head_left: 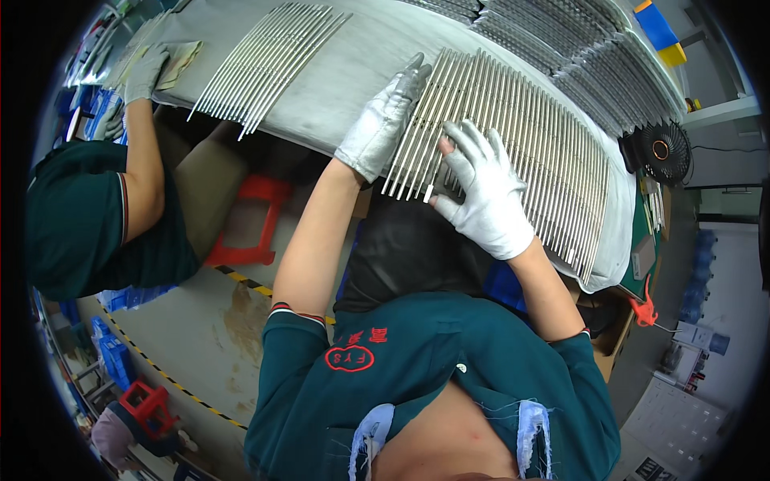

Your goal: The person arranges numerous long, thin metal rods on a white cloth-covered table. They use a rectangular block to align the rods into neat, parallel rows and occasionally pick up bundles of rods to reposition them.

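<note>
A wide row of slim silvery metal rods (553,172) lies side by side on the table's pale cloth (337,76). Along the row's left edge rests my left hand (383,120), in a grey-white glove, its fingers stretched out together and touching the outermost rods. My right hand (488,188), in a similar glove with bare thumb and index tips, spreads its fingers over the left part of the row. Its thumb is beside the near end of one rod (429,192), which sticks out slightly toward me. The rod surfaces under my right palm are hidden.
A smaller group of rods (269,64) lies to the left, near a co-worker's gloved hand (146,74). Stacked rods (609,80) fill the back right, by a black fan (659,152). A red clamp (644,309) grips the right edge; a red stool (253,220) stands below left.
</note>
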The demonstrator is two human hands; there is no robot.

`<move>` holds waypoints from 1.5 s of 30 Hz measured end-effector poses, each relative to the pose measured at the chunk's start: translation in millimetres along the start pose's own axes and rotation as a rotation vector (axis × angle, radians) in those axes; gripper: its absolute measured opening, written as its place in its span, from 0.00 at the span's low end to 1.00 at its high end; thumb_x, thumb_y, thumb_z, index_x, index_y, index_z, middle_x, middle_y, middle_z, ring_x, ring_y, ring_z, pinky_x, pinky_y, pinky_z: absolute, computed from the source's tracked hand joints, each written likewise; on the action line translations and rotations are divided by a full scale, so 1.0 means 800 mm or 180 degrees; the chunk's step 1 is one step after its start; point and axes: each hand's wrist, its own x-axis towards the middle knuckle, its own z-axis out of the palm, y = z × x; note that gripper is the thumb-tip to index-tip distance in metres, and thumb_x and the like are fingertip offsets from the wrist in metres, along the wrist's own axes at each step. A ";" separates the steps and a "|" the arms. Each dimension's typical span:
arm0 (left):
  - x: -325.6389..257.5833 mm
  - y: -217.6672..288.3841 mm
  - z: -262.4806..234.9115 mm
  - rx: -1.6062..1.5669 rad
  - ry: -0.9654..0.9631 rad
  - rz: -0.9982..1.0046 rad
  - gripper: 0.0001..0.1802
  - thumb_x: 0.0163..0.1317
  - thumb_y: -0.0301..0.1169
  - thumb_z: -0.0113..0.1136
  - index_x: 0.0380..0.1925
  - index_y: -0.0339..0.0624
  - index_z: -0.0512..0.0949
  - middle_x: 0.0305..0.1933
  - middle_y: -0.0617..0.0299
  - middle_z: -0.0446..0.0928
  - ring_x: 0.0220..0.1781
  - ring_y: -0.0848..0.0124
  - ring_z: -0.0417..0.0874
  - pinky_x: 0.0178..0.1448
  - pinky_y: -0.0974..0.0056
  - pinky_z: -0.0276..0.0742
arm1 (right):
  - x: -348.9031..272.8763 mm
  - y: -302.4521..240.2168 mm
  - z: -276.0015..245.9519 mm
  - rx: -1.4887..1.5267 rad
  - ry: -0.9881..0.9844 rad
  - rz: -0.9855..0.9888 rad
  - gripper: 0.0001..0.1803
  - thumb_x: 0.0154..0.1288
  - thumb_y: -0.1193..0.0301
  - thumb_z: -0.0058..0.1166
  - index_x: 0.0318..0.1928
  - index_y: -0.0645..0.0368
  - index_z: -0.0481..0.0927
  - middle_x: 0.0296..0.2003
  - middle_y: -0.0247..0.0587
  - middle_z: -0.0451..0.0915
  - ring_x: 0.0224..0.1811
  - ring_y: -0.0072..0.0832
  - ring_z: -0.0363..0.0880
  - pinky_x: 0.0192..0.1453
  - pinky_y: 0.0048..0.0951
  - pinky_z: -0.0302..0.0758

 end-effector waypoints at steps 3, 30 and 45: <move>0.002 0.000 -0.003 0.0102 0.0039 -0.0030 0.43 0.75 0.59 0.46 0.80 0.46 0.51 0.82 0.47 0.51 0.84 0.55 0.50 0.84 0.51 0.48 | 0.015 -0.019 -0.001 -0.0059 -0.0306 -0.0100 0.45 0.52 0.54 0.72 0.68 0.60 0.71 0.70 0.51 0.68 0.75 0.50 0.62 0.79 0.59 0.52; -0.026 0.023 0.009 0.0370 0.0659 -0.0058 0.32 0.80 0.49 0.44 0.73 0.40 0.65 0.70 0.47 0.72 0.73 0.63 0.71 0.79 0.60 0.63 | 0.032 -0.011 0.017 0.0211 0.0079 -0.0028 0.29 0.60 0.68 0.64 0.61 0.66 0.76 0.61 0.53 0.77 0.66 0.47 0.73 0.72 0.48 0.65; -0.116 0.048 0.011 0.0324 -0.0095 -0.2790 0.40 0.72 0.65 0.47 0.45 0.30 0.78 0.30 0.49 0.85 0.31 0.64 0.87 0.38 0.66 0.83 | 0.039 -0.012 -0.015 0.0080 -0.0464 -0.0331 0.31 0.62 0.69 0.61 0.66 0.62 0.73 0.68 0.54 0.70 0.74 0.51 0.64 0.78 0.51 0.58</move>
